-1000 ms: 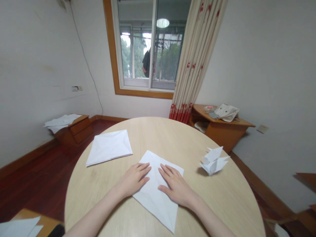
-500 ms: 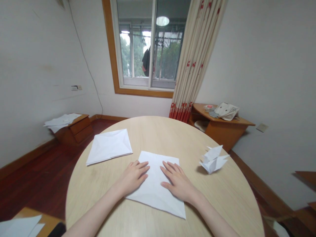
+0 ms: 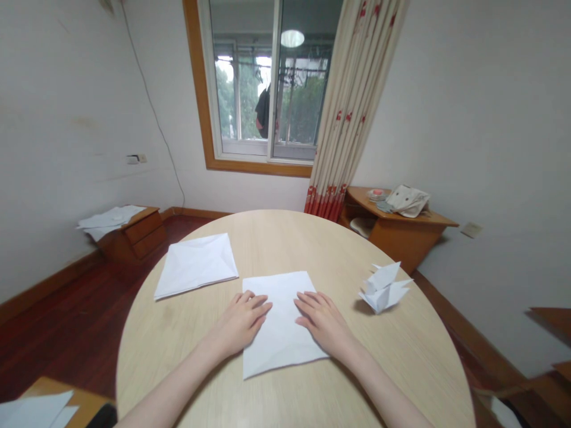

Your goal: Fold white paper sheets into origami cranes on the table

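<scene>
A white square sheet of paper (image 3: 279,321) lies flat on the round light-wood table (image 3: 289,249), its edges now nearly square to me. My left hand (image 3: 241,321) rests flat on the sheet's left side, fingers stretched out. My right hand (image 3: 323,321) lies flat on its right side, fingers spread. Neither hand holds anything.
A stack of white sheets (image 3: 196,264) sits at the table's left. A folded paper figure (image 3: 384,288) stands at the right. Beyond the table are a low wooden cabinet with papers (image 3: 122,229), a corner shelf with a bag (image 3: 401,217), a curtain and a window.
Both hands have turned the sheet clockwise on the table, from a diamond pointing at me to nearly square. The hands stayed flat on it.
</scene>
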Demonstrator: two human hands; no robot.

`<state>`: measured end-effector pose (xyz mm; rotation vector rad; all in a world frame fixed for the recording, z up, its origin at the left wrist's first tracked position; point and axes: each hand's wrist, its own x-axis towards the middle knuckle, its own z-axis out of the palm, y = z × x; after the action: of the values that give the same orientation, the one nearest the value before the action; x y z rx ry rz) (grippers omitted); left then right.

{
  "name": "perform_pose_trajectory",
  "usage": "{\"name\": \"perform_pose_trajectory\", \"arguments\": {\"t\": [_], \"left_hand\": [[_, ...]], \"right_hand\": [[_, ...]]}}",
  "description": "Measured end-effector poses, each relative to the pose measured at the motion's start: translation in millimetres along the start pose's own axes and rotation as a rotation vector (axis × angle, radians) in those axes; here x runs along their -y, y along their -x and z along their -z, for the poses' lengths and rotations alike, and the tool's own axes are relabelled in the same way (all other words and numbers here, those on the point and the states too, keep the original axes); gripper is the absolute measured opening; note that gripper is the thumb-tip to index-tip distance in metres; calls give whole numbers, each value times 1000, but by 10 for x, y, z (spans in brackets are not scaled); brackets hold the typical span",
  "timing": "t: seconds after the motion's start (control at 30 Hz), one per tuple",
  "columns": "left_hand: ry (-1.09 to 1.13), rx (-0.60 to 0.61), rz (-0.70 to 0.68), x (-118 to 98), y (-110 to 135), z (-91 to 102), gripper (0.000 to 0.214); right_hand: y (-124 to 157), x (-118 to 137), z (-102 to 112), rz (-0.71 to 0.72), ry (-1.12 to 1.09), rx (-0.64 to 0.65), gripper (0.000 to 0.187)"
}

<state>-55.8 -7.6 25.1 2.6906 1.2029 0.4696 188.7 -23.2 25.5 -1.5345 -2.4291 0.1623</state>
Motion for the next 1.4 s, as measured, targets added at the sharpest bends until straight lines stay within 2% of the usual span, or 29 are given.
{"name": "perform_pose_trajectory", "arguments": {"t": [0.17, 0.3, 0.47, 0.63, 0.77, 0.87, 0.93, 1.07, 1.23, 1.4], "left_hand": [[118, -29, -57, 31, 5, 10, 33], [213, 10, -13, 31, 17, 25, 35], [185, 58, 7, -29, 25, 121, 45], [215, 86, -46, -19, 38, 157, 69], [243, 102, -63, 1, 43, 153, 74], [259, 124, -47, 6, 42, 164, 68], [282, 128, -37, 9, 43, 179, 64], [312, 117, 3, -2, 48, 209, 54], [334, 74, 46, -31, 36, 203, 28], [392, 55, 37, -3, 2, 177, 13]], "right_hand": [[-27, -94, -55, 28, -3, -47, 33], [-35, -131, -67, 39, -52, -41, 38], [-5, -73, -13, 15, -111, -15, 39], [53, -13, 147, -8, -200, 112, 37], [91, -35, 239, -35, -320, 251, 62], [105, -71, 264, -53, -387, 327, 83], [110, -90, 274, -62, -432, 356, 89], [107, -107, 301, -54, -510, 391, 94], [85, -127, 315, -10, -574, 407, 96], [78, -128, 304, -2, -632, 392, 98]]}}
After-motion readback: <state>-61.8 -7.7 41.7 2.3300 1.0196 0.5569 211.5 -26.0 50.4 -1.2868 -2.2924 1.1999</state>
